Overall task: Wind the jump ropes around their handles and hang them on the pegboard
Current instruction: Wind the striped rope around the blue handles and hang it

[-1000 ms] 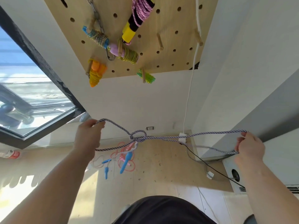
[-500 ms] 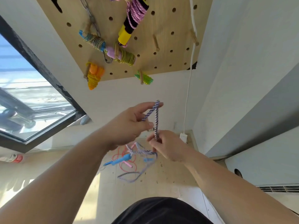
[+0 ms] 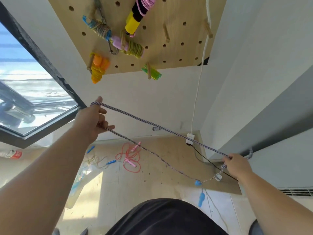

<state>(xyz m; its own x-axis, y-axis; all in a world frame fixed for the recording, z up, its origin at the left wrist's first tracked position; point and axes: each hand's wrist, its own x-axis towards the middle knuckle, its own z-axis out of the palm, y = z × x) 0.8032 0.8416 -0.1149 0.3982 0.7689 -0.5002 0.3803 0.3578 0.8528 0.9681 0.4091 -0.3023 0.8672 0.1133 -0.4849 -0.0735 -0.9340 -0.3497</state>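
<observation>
My left hand is raised out to the side, fingers curled round the purple-and-white striped rope. The cord bends over my forefinger and comes back out under my lower fingers. My right hand is lower and well apart from it, closed on the same rope, so two strands run between my hands. The upper strand is taut. The lower one dips to a point below and just inside my right hand, where the blue handles hang.

Above my left hand the pegboard carries five wound ropes on its pegs:
- a blue-handled bundle;
- a pink-handled bundle touching it;
- an orange-and-yellow bundle lowest on the left;
- a green bundle at the bottom edge;
- a yellow-and-black handle wrapped in pink cord at the top.

Two bare pegs stick out further towards my right hand's side.

On the floor beneath the stretched strands, nearer my left hand, lie a red rope with pink handles and a yellow rope with blue handles, both loose and unwound.
</observation>
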